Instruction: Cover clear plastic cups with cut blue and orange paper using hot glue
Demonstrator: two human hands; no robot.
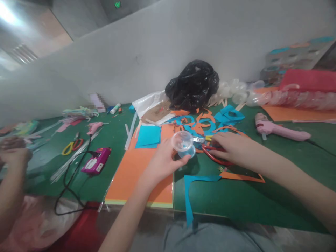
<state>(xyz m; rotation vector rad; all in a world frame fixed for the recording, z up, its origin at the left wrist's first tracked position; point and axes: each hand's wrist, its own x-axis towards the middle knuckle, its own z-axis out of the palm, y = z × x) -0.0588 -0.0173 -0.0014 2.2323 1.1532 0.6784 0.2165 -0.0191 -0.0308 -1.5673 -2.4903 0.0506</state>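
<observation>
My left hand grips a small clear plastic cup, with blue showing at its lower end. Over the scissors with red and yellow handles lies my right hand, its fingers curled round the handles. The metal blades point left and pass close to the cup; whether they touch it I cannot tell. Orange and blue paper offcuts are heaped just behind both hands. Beneath my left forearm is a stack of orange paper sheets, topped by blue paper squares.
A black plastic bag stands against the wall. Clear plastic cups lie behind on the right, near a pink glue gun. At left are a purple power strip, another pair of scissors and a co-worker's hands.
</observation>
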